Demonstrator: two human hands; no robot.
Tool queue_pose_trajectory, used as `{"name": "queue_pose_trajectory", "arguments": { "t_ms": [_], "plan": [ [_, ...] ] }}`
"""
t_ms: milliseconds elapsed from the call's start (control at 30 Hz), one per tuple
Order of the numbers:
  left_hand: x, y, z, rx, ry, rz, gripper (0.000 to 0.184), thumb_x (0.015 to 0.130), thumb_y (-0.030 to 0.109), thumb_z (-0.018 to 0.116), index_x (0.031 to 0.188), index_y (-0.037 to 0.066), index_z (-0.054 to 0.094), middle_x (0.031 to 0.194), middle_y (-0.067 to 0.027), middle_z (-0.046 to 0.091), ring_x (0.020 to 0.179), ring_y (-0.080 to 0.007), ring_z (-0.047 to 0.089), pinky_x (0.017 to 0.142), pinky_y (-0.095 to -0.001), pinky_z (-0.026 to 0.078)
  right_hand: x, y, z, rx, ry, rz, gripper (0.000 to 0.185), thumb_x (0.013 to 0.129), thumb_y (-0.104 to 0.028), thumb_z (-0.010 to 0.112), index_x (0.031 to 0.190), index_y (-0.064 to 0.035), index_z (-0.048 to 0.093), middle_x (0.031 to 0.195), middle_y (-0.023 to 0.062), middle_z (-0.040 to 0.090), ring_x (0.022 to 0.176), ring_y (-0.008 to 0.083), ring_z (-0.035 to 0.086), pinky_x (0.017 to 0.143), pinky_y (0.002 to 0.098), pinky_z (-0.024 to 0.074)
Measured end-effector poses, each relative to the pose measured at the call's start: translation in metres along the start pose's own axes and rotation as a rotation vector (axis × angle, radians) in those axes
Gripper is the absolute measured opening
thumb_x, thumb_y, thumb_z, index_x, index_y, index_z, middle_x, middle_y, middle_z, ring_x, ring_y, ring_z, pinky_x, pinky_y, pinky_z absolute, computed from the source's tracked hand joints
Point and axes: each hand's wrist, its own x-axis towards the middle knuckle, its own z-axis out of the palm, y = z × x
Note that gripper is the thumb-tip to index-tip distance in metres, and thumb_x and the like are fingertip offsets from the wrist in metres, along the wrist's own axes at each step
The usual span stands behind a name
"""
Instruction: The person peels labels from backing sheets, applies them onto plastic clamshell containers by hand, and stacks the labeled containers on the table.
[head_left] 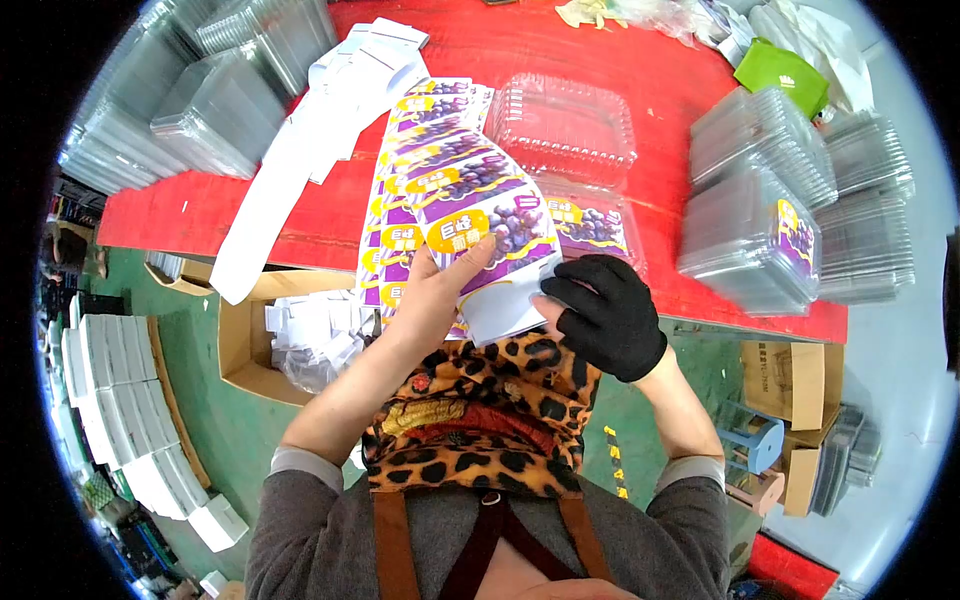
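Observation:
Long strips of grape labels [405, 180], purple, white and yellow, run down the middle of the red table. My bare left hand [435, 295] pinches the near end of a label strip, thumb on top of the printed side. My right hand [600, 310], in a black glove with bare fingertips, closes on the strip's lower right edge, where white backing paper [505, 305] shows. Just beyond my right hand lies a clear plastic box with a grape label [590, 228] on it. Behind that box is a clear container [563, 125] without a label.
Stacked clear containers [220, 110] stand at the back left, more [755, 235] at the right, one labelled. White backing strips [265, 220] hang over the table's front edge above a cardboard box [245, 350] of scraps. A green packet [783, 77] lies back right.

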Motion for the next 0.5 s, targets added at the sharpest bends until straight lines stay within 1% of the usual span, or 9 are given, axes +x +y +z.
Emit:
{"name": "queue_pose_trajectory", "arguments": {
  "t_ms": [67,167,233,300,333,400,433,467,500],
  "plan": [
    [0.001,-0.003,0.000,0.009,-0.012,0.002,0.028,0.094,0.010,0.066,0.121,0.002,0.059,0.113,-0.0070,0.068,0.100,-0.0158,0.067,0.085,-0.0318,0.056,0.016,-0.008,-0.011,0.085,0.003,-0.074,0.043,0.069,-0.024,0.082,0.109,-0.0113,0.072,0.100,0.0077,0.069,0.095,0.0289,0.065,0.077,0.0411,0.0530],
    [0.003,-0.003,0.003,-0.014,0.008,-0.033,0.026,0.093,0.010,0.067,0.117,0.001,0.061,0.111,-0.0071,0.069,0.096,-0.0157,0.068,0.083,-0.0310,0.055,0.022,-0.006,-0.013,0.105,0.070,-0.073,0.041,0.069,-0.032,0.083,0.101,-0.0107,0.070,0.108,0.0078,0.066,0.101,0.0297,0.064,0.082,0.0443,0.0525],
    [-0.003,0.006,0.012,0.035,0.037,-0.050,0.027,0.093,0.012,0.067,0.118,0.001,0.062,0.108,-0.0075,0.069,0.092,-0.0154,0.068,0.081,-0.0298,0.055,0.037,0.001,-0.017,-0.033,0.016,-0.045,0.044,0.076,-0.027,0.078,0.116,-0.0129,0.068,0.117,0.0075,0.066,0.111,0.0312,0.061,0.089,0.0461,0.0509],
    [0.010,-0.007,-0.008,0.153,-0.065,-0.096,0.029,0.095,0.016,0.064,0.120,0.001,0.061,0.107,-0.0082,0.069,0.095,-0.0156,0.068,0.083,-0.0292,0.054,0.048,0.008,-0.010,-0.023,0.008,-0.038,0.044,0.079,-0.023,0.075,0.121,-0.0130,0.067,0.121,0.0090,0.066,0.112,0.0315,0.061,0.090,0.0462,0.0504],
    [0.016,-0.012,-0.019,0.140,-0.255,-0.018,0.033,0.093,0.015,0.066,0.122,0.002,0.060,0.114,-0.0095,0.068,0.101,-0.0191,0.067,0.089,-0.0324,0.053,0.052,0.012,-0.006,0.003,-0.008,-0.030,0.043,0.079,-0.021,0.074,0.121,-0.0114,0.067,0.121,0.0104,0.066,0.110,0.0313,0.062,0.090,0.0461,0.0501],
    [0.015,-0.007,-0.019,0.229,-0.328,0.070,0.039,0.091,0.017,0.069,0.126,0.003,0.059,0.124,-0.0103,0.065,0.113,-0.0218,0.063,0.100,-0.0357,0.048,0.057,0.018,0.002,0.058,0.063,-0.043,0.040,0.081,-0.020,0.074,0.119,-0.0087,0.067,0.112,0.0124,0.069,0.102,0.0319,0.065,0.088,0.0448,0.0504],
    [0.010,-0.003,-0.015,0.395,-0.267,0.177,0.044,0.090,0.023,0.070,0.128,0.004,0.058,0.128,-0.0100,0.063,0.122,-0.0210,0.056,0.105,-0.0358,0.041,0.061,0.018,0.007,0.048,0.077,-0.006,0.038,0.083,-0.020,0.073,0.119,-0.0084,0.068,0.109,0.0138,0.069,0.100,0.0315,0.065,0.087,0.0436,0.0510],
    [0.006,0.001,-0.010,0.566,-0.189,0.273,0.050,0.090,0.030,0.071,0.131,0.005,0.058,0.132,-0.0097,0.061,0.130,-0.0202,0.049,0.111,-0.0358,0.033,0.058,0.024,0.009,0.075,0.059,-0.008,0.035,0.088,-0.021,0.070,0.120,-0.0074,0.067,0.111,0.0134,0.070,0.106,0.0304,0.066,0.091,0.0428,0.0512],
    [0.000,0.003,-0.012,0.830,-0.163,0.453,0.059,0.088,0.039,0.073,0.134,0.007,0.057,0.137,-0.0096,0.058,0.140,-0.0195,0.038,0.118,-0.0357,0.022,0.080,0.024,0.023,0.115,0.089,-0.065,0.035,0.088,-0.021,0.070,0.120,-0.0074,0.067,0.111,0.0134,0.070,0.106,0.0304,0.066,0.091,0.0428,0.0512]
  ]
}}
